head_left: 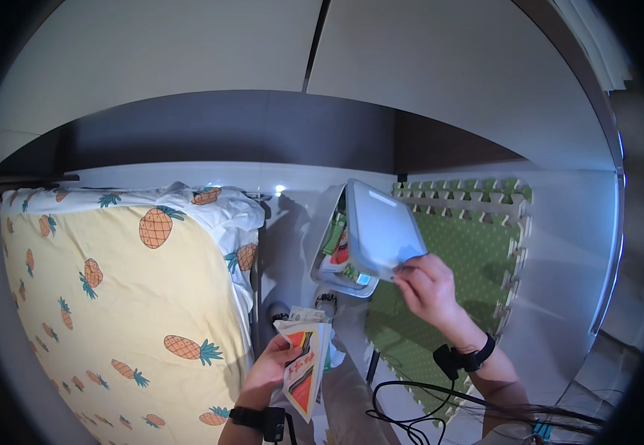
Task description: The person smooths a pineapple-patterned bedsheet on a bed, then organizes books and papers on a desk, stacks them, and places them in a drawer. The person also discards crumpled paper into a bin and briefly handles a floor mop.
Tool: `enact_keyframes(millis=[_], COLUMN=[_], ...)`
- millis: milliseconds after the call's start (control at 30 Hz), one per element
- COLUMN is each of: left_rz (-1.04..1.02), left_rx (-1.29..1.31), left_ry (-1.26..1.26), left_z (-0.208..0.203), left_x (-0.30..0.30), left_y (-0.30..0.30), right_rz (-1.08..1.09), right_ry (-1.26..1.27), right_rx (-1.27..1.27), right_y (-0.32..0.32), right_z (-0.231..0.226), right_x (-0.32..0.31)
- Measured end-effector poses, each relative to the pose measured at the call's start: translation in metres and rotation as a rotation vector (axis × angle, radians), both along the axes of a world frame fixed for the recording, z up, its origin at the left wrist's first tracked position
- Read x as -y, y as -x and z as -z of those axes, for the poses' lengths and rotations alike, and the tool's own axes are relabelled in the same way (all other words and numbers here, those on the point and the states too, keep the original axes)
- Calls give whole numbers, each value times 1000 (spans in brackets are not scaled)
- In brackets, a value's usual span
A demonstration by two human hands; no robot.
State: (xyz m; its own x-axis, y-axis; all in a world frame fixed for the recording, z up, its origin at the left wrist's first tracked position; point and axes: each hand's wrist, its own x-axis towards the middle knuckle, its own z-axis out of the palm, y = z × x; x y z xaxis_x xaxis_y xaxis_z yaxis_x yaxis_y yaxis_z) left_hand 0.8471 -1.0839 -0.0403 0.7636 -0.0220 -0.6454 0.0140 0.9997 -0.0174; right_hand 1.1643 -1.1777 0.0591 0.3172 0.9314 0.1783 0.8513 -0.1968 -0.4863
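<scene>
My left hand (268,365) is closed on a flat white packet (306,371) with a red, orange and black print, held over my lap. Behind its top edge, other pale printed pieces (308,315) stick out. With my right hand (427,288) I pinch the near right corner of a whitish plastic lid (382,226). The lid is tilted over a clear storage box (320,277), covering its right part. Through the uncovered left side show green packages (334,233) and a red-and-white packet (339,256); the rest of the contents is hidden under the lid.
To the left is a bed with a yellow pineapple-print sheet (129,282). Green foam mats (463,259) lie on the floor at right, and pale cabinets (440,74) stand ahead. A black cable (411,386) loops near my right forearm. My shoes (326,301) are below the box.
</scene>
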Motion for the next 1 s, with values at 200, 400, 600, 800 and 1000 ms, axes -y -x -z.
enact_keyframes(millis=[200, 400, 600, 800, 1000], left_rz=[52, 109, 386, 560, 988], left_rx=[-6, -221, -328, -375, -504], left_ry=[-6, -411, -1722, -1983, -1818], left_z=[-2, 17, 57, 77, 123], left_x=[3, 17, 12, -2, 15], left_y=[-33, -94, -163, -218, -226], right_rz=[95, 85, 71, 76, 68], right_ry=[-44, -75, -51, -48, -42], right_rx=[50, 9, -30, -5, 7], right_y=[-15, -23, -22, -17, -14], right_z=[-6, -7, 4, 5, 8], right_x=[-6, -11, -6, -2, -2])
